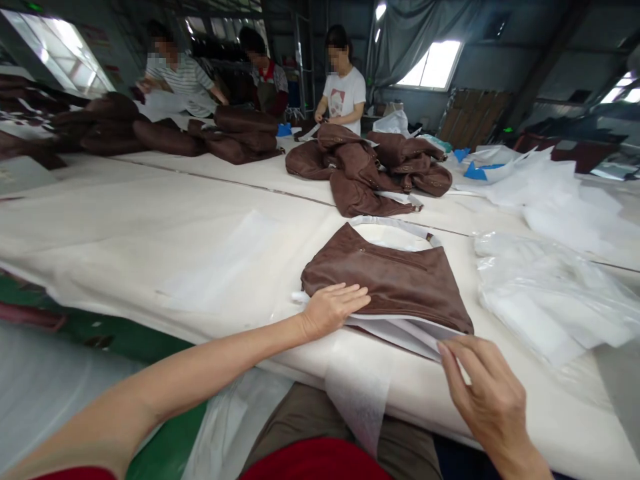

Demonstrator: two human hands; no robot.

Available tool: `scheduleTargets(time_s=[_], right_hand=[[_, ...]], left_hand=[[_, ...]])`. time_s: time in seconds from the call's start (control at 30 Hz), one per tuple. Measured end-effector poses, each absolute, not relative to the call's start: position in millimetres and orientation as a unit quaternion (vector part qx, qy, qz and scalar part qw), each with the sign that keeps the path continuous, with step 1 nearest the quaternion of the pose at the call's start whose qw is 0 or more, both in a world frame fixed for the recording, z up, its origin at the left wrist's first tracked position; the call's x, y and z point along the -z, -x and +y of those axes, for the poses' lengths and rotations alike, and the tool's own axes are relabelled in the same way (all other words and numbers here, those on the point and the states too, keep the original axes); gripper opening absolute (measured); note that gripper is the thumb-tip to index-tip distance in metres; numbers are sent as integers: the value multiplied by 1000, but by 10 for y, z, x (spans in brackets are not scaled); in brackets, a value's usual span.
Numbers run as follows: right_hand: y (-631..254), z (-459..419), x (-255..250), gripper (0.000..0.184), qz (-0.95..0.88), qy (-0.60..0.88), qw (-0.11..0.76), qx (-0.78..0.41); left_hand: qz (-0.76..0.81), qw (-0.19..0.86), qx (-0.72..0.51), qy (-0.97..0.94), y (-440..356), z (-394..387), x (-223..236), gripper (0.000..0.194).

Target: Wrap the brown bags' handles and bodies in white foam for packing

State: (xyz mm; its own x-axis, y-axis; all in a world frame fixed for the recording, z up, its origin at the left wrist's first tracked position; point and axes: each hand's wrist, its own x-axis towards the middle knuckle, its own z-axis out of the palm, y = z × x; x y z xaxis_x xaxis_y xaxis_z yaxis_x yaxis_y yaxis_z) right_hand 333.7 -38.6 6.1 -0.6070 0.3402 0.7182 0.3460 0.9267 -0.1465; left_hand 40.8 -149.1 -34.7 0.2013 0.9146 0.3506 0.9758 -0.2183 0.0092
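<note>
A brown shoulder bag (395,277) lies flat on the pale table in front of me. Its strap (400,223), wrapped in white, loops away at the far side. My left hand (333,308) rests on the bag's near left part, fingers stretched out flat. At the near right corner, my right hand (483,377) pinches a white strip or sheet edge (415,333) along the bag's near edge. More white material shows below that edge, and a white end sticks out left of the bag. My right palm is hidden.
Brown bags are heaped at the table's middle (360,163) and far left (240,133). Clear plastic bags (550,293) lie to the right, with white tissue sheets (560,183) behind. A thin sheet (225,260) lies left. Several co-workers stand across the table.
</note>
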Motion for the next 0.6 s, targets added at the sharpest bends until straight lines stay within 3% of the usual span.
scheduleTargets(time_s=[0.07,0.13,0.33,0.43,0.6], right_hand=[[-3279,-253,-329,11,-888,198,415,7],[-3119,-54,-483,18,-910,187,369,-3],[-2738,140,-177,45,-991,114,38,-57],[-2800,-44,95,47,-994,100,34,-32],[-2871,-175,322,59,-992,106,72,14]], left_hand=[[-605,134,150,771,-390,-1481,356,55],[-591,170,164,771,-374,-1459,358,51],[-564,209,168,781,-337,-1453,418,53],[-579,151,139,789,-333,-1521,339,61],[-582,-14,51,811,-383,-1480,-149,54]])
